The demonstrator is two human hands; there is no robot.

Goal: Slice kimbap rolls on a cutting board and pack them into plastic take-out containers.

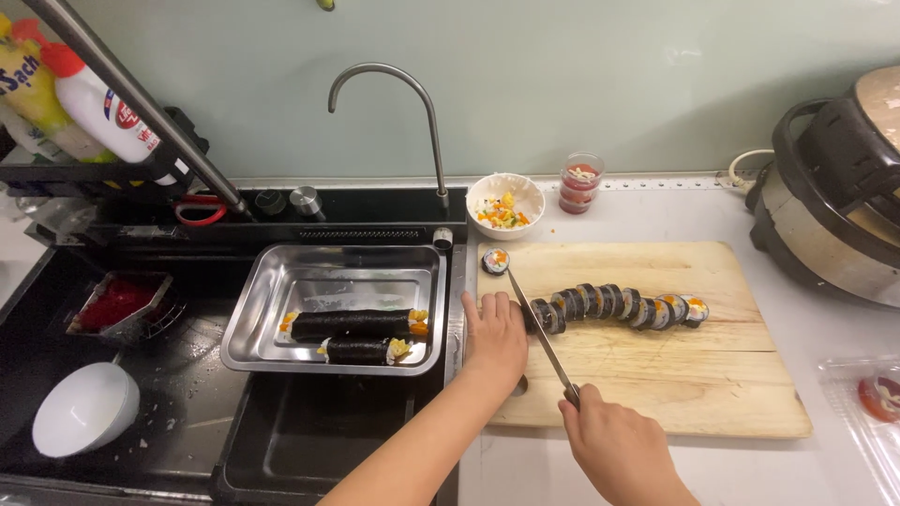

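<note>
Slicing a seaweed rice roll (614, 305) on a pale wooden cutting board (712, 394), a person is gripping a knife (542, 330) with the right hand (614, 445), fingers wrapped tight around the handle so that the handle is hidden inside the fist. The left hand (494, 335) is lying flat at the board's left edge, fingers pressed together and touching the roll's left end, where the blade is coming down. The roll is sitting mid-board, already fanned into a row of slices, with one end piece (495, 261) lying apart near the board's top left corner.

On a rack at upper left, two squeeze bottles are leaning, cut off by the frame: a yellow one (28, 89) with blue lettering and a white one (108, 112) with a red cap and a red and blue label. Behind the board, two small clear tubs (578, 183) with red contents are stacking one on the other, beside a white bowl (505, 204) holding chopped yellow and orange bits. A steel tray (281, 281) is resting over the dark sink under a curved tap (412, 112) and carrying two uncut rolls (354, 335). Farther left, a small wire basket (122, 305) is holding something red that is hard to make out, and a white bowl (86, 409) is sitting overturned or empty, which cannot be told. At right, a round dark cooker (830, 197) and a clear plastic box (872, 403) are running out of view.
</note>
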